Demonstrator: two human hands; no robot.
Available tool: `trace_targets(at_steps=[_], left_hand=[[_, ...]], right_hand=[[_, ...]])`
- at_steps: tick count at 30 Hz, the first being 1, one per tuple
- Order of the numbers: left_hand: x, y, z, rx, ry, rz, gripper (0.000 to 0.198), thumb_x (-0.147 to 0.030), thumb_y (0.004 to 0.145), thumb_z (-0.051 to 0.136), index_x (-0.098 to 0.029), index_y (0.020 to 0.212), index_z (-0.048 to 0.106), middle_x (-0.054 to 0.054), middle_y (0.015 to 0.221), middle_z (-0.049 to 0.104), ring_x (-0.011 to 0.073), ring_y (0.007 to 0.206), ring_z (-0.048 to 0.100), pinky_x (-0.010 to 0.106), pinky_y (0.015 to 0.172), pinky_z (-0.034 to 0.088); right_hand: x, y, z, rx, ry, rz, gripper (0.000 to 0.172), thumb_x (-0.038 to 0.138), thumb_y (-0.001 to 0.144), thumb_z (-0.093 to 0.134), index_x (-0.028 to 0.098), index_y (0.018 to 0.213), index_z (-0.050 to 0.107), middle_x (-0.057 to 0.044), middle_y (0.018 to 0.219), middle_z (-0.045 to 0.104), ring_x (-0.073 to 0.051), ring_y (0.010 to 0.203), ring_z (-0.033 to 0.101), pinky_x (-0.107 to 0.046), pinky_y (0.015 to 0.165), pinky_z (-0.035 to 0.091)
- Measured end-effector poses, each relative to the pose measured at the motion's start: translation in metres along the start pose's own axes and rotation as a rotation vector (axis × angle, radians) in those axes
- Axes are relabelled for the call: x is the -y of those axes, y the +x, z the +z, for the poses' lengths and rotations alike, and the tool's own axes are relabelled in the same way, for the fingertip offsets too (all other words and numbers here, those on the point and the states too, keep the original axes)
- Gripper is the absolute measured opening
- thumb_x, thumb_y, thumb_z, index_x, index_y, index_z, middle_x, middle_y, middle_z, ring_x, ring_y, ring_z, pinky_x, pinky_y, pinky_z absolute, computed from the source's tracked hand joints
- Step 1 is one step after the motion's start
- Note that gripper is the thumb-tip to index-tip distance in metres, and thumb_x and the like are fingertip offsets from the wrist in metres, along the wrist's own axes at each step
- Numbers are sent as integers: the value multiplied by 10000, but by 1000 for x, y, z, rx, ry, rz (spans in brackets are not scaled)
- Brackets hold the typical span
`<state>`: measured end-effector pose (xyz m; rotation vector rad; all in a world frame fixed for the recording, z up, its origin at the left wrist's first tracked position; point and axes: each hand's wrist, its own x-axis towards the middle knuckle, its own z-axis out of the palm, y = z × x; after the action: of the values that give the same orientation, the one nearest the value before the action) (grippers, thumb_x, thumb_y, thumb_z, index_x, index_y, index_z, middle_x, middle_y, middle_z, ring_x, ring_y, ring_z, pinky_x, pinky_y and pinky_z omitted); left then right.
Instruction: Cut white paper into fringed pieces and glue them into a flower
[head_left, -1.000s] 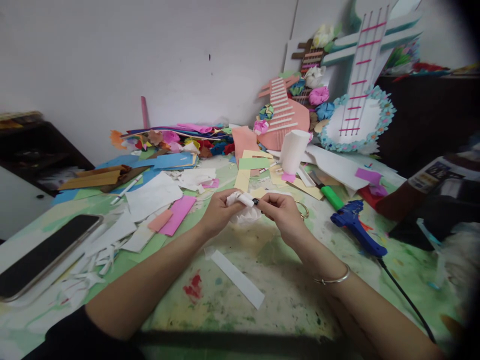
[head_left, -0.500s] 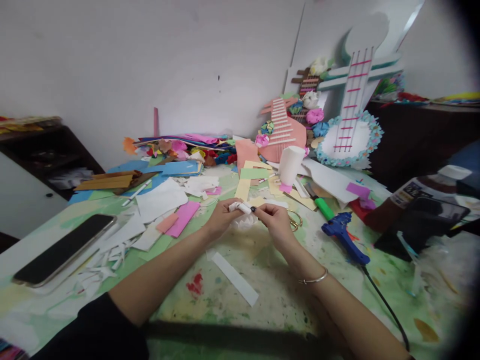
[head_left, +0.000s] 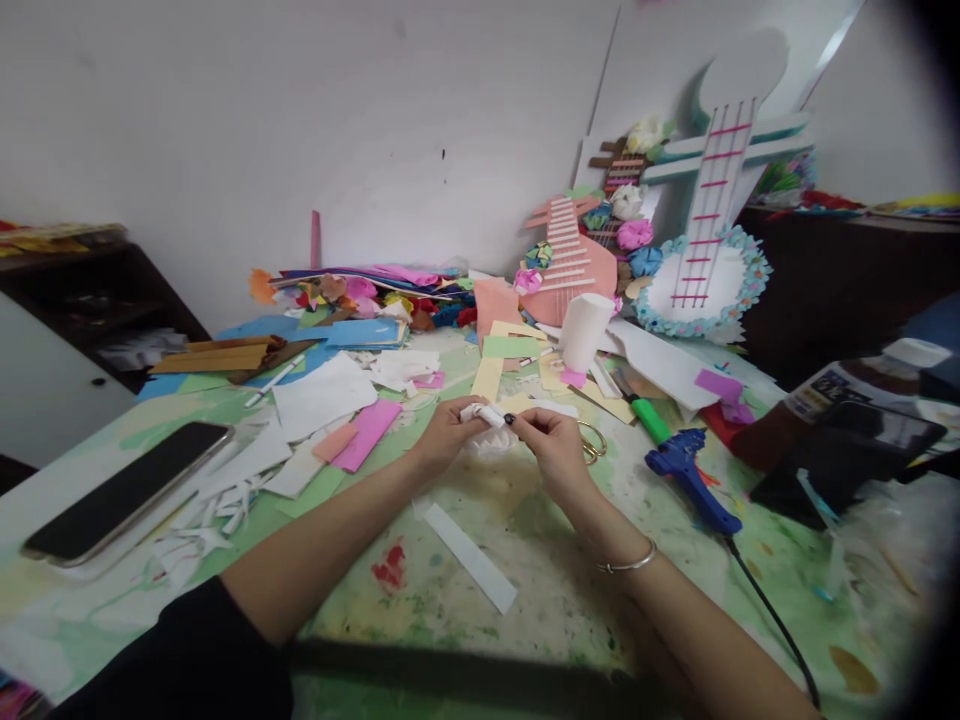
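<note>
Between my two hands, a little above the table, is a crumpled, rolled piece of white paper (head_left: 489,441). My left hand (head_left: 448,436) is closed round its left side. With thumb and forefinger, my right hand (head_left: 551,440) pinches its right end; dark nail polish shows there. A white paper strip (head_left: 471,558) lies flat on the table below the hands. Gold-handled scissors (head_left: 592,440) rest just beyond my right hand, partly hidden by it. Farther right lies a blue hot glue gun (head_left: 694,480) with its cord trailing toward me.
A phone (head_left: 131,490), paper scraps (head_left: 322,395) and pink paper (head_left: 367,435) cover the left side. Behind stand a white roll (head_left: 585,332) and paper instrument models (head_left: 705,280). A green-handled knife (head_left: 649,420), a brown bottle (head_left: 817,395) and a dark phone-like slab (head_left: 847,460) are at right.
The hands keep the same hold on the white paper, with only slight finger movement. The whole view has shifted a little.
</note>
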<state>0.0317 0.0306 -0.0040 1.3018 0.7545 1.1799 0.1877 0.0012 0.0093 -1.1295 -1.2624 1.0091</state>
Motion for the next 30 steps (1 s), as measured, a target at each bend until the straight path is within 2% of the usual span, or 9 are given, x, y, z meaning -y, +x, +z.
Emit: trace_targets(at_steps=[21, 30], left_hand=[[7, 2, -3, 23, 6, 28, 247, -324, 659, 746, -117, 722, 625, -15, 649, 539, 89, 583, 454, 201, 548, 334], [9, 2, -2, 28, -16, 33, 223, -307, 659, 744, -118, 732, 650, -4, 675, 580, 97, 605, 491, 206, 567, 357]], right_hand=[[-2, 1, -1, -19, -11, -19, 231, 360, 645, 683, 148, 576, 623, 7, 535, 523, -103, 525, 392, -248, 497, 290], [0, 0, -2, -21, -21, -17, 222, 357, 647, 687, 150, 587, 636, 30, 497, 476, -92, 486, 348, -249, 470, 249]])
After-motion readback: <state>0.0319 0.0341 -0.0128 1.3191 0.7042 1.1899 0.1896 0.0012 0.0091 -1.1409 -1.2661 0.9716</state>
